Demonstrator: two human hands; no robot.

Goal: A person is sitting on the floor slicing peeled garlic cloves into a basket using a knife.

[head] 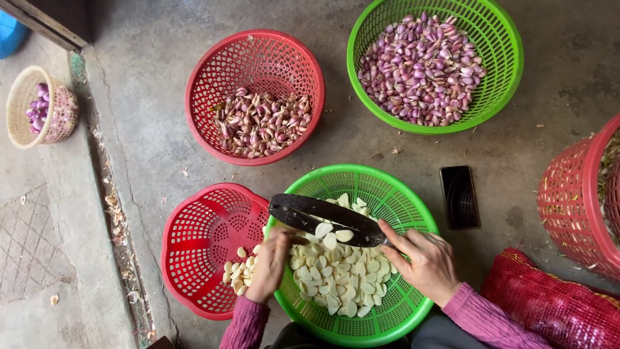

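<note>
My right hand [423,262] grips the handle end of a broad dark knife [323,218] held flat over a green basket [394,320] of peeled white garlic cloves [342,274]. A couple of cloves lie against the blade. My left hand [271,262] is closed by the blade's underside at the basket's left rim; whether it pinches a clove I cannot tell. A red basket [200,245] on the left holds a small pile of peeled cloves [237,271].
Farther off sit a red basket [255,58] of unpeeled cloves and a green basket [497,71] of purple cloves. A dark phone [460,197] lies on the concrete. A red basket [575,200] and red mesh sack [549,304] are at right; a small woven basket [58,123] at left.
</note>
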